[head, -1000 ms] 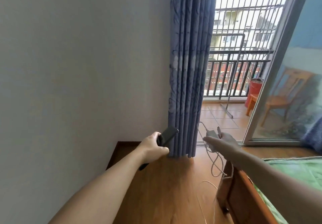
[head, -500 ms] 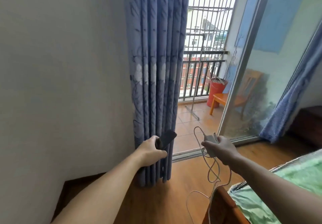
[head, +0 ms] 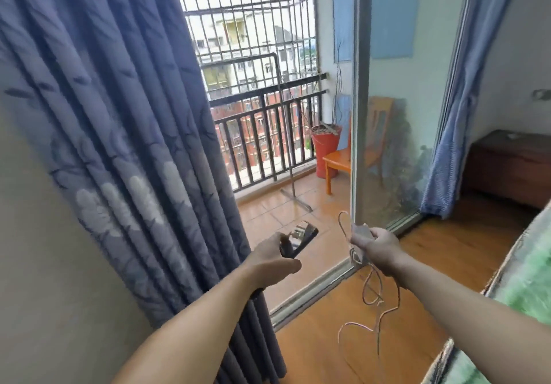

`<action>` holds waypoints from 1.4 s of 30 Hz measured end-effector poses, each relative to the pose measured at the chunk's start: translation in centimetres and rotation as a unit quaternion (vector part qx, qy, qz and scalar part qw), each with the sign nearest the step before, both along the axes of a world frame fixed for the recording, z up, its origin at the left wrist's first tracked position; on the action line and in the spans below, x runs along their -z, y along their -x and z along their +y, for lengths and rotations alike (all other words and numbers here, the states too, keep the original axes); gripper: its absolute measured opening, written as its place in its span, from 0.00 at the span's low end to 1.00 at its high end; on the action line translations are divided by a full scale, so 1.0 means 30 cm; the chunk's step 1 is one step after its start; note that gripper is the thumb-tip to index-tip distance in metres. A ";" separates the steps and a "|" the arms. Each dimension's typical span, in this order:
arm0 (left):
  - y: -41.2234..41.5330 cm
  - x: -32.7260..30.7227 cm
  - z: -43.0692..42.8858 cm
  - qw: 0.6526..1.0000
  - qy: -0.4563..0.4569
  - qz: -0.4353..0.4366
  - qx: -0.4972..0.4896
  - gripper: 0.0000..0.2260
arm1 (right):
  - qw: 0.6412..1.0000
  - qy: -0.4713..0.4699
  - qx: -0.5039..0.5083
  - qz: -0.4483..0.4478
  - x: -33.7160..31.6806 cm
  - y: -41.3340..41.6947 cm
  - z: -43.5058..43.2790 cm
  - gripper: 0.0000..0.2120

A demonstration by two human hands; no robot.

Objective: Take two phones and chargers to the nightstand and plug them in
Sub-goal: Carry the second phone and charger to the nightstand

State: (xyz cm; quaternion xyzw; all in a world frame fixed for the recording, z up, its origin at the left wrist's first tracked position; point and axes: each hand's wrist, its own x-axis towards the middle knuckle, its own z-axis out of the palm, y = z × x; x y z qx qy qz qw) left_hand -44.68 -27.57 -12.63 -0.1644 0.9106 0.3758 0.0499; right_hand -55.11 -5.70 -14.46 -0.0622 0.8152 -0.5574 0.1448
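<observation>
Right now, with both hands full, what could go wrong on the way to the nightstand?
1. Below the white charger, which the right hand holds, the cables hang in long loose loops. They might catch on the bed edge or be stepped on.
2. The left hand grips the dark phone by one end only, so it might slip.

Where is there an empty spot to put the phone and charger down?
The dark wooden cabinet beside the right curtain has a mostly bare top, with one small pale thing on it. The wood floor between door track and bed is bare too. Under the right hand the charger cable dangles.
</observation>
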 end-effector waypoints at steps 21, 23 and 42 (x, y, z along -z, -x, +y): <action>1.648 0.029 0.081 0.961 0.016 0.038 0.272 0.20 | 0.947 -0.068 0.313 0.005 -0.001 1.176 0.206 0.11; 1.784 0.027 0.092 0.956 0.019 0.043 0.289 0.20 | 0.940 -0.071 0.333 -0.001 0.003 1.266 0.221 0.11; 2.924 0.051 0.874 0.927 0.010 -0.006 0.376 0.24 | 0.904 -0.050 0.424 -0.024 0.074 2.247 0.913 0.11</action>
